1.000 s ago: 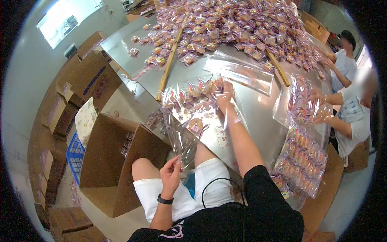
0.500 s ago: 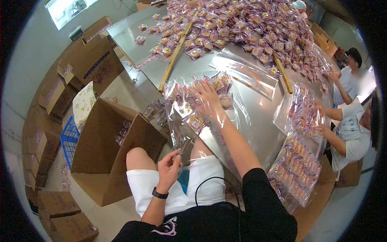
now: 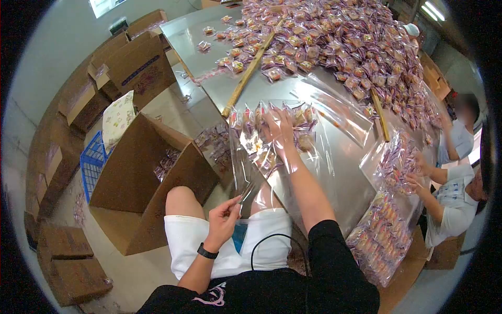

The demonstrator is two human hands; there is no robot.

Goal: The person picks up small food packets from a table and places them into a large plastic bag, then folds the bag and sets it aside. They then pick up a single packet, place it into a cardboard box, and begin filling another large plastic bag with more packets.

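Note:
My left hand pinches the open edge of a large clear plastic bag above my lap. My right hand reaches inside this bag, fingers stretched out over the small wrapped snack packets in it. Those packets stand in rows towards the bag's far end, on the table's near edge. Some of them are hidden under my right hand and by glare on the plastic.
A large heap of wrapped snacks covers the far side of the metal table. Wooden strips and flat clear bags lie nearer. A cardboard box stands left; co-workers handle a filled bag at right.
The view has shifted, so the table sits lower and further right. My right hand's fingers have moved slightly among the packets; my left hand keeps its pinch on the bag's edge.

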